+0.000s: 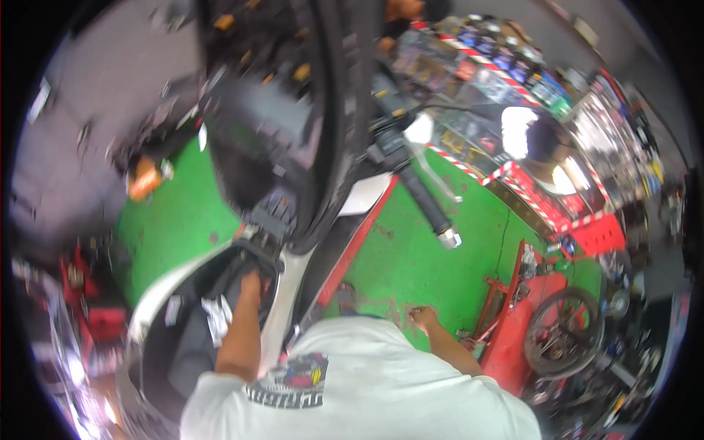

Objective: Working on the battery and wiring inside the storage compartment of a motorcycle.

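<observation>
A scooter with a raised dark seat (pixel 341 110) stands in front of me, its dark storage well (pixel 192 359) uncovered at the lower left. Into the front end of that well reaches my left hand (pixel 251 284); its fingers are hidden and blurred. White papers (pixel 217 320) lie inside the well, left of my forearm. Off the scooter's right side, over the green floor (pixel 440 271), hangs my right hand (pixel 422 318) with its fingers curled; whether something small is in them I cannot make out. The black handlebar grip (pixel 427 205) and its lever are ahead of it.
A rear-view mirror (pixel 539 143) juts out at the upper right. Behind it, a glass display case (pixel 477 139) edged in red and white stripes holds goods. A red stand (pixel 506 345) with a wheel (pixel 563 332) sits at right. Another person (pixel 403 11) is partly visible at the top.
</observation>
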Tool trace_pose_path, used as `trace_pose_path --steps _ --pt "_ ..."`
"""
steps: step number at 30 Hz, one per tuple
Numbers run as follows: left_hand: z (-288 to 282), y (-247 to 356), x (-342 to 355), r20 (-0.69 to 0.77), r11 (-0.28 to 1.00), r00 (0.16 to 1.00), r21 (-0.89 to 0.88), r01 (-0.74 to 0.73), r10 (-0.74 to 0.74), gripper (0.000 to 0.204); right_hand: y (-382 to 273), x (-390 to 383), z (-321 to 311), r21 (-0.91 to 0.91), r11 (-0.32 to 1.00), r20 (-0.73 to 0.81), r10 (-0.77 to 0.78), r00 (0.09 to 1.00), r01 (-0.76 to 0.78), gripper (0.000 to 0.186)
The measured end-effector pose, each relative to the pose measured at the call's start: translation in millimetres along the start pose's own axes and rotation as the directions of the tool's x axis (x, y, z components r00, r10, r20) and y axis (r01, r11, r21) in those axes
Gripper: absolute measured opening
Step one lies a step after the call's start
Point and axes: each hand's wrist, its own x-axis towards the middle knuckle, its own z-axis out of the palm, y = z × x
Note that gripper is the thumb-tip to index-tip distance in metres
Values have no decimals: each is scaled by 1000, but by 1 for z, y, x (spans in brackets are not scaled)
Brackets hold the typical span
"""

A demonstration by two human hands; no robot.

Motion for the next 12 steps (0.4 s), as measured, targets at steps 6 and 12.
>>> trace_pose_path --steps 6,12 --pt "3 -6 1 218 892 967 -451 -20 132 31 -21 -24 -13 368 924 88 80 993 -107 34" --pt "8 9 10 245 988 957 -46 -150 157 34 69 15 -10 696 658 359 30 933 -289 28"
